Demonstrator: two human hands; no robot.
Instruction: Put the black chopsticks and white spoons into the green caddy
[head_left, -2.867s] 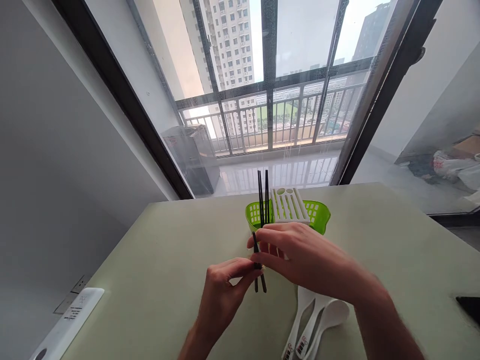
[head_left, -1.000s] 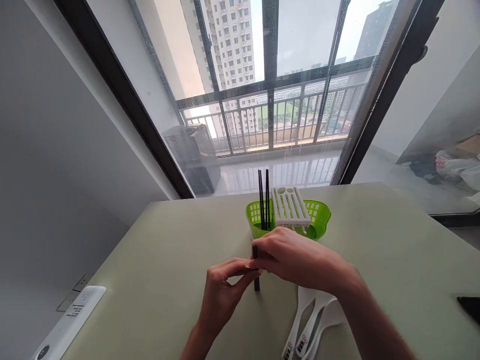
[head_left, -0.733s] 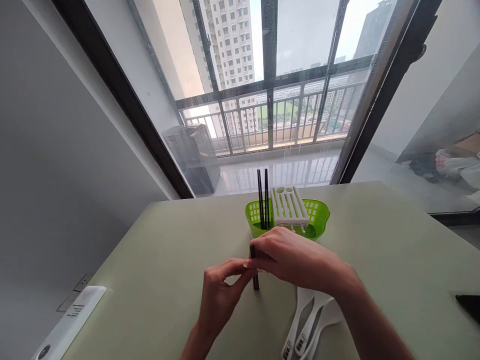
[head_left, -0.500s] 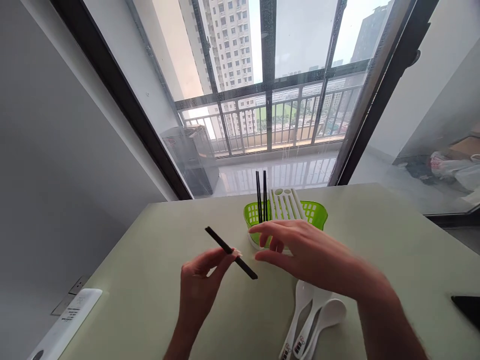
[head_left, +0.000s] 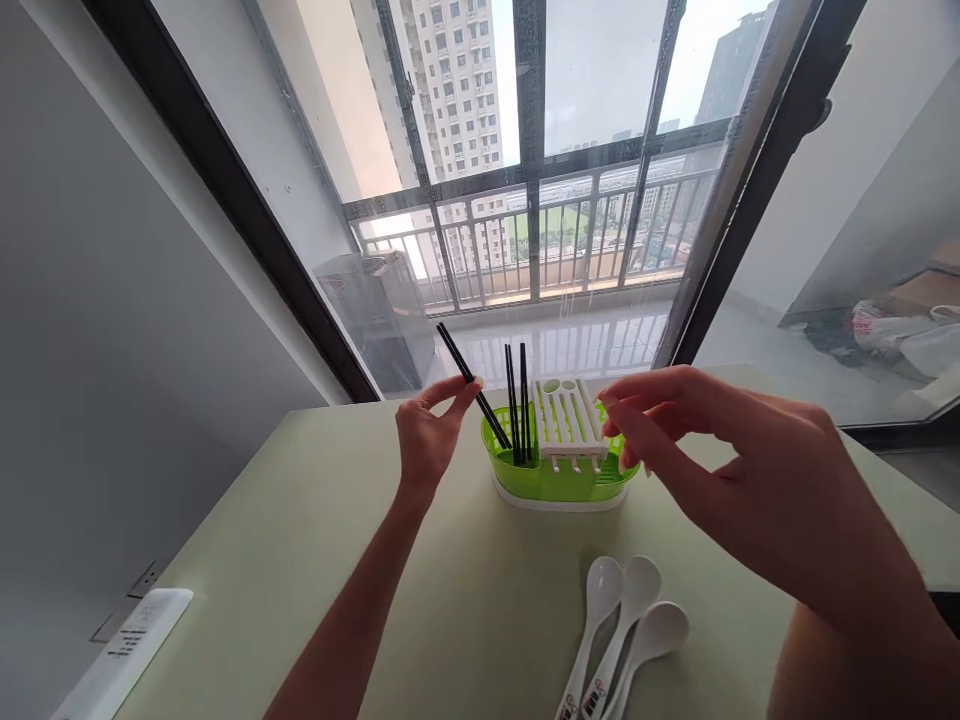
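Observation:
My left hand (head_left: 431,430) pinches a pair of black chopsticks (head_left: 454,352) between thumb and fingers. They slant down to the right, with their lower ends inside the left part of a green basket (head_left: 555,485) on a white base. More black chopsticks (head_left: 523,400) stand upright in that same part. A white slotted rack (head_left: 568,415) sits across the basket's middle, with small hooks along its front. My right hand (head_left: 720,450) is at the basket's right end, its fingers loosely curled and nothing visible in them; whether it touches the basket is unclear.
Three white spoons (head_left: 626,630) lie on the pale green table (head_left: 337,560) nearer to me. A white power strip (head_left: 135,640) is along the left edge. Behind the table stands a glass door with a dark frame (head_left: 247,220).
My left hand has moved up and forward, bringing the chopsticks' lower ends into the basket. My right hand has moved from in front of the basket to its right end.

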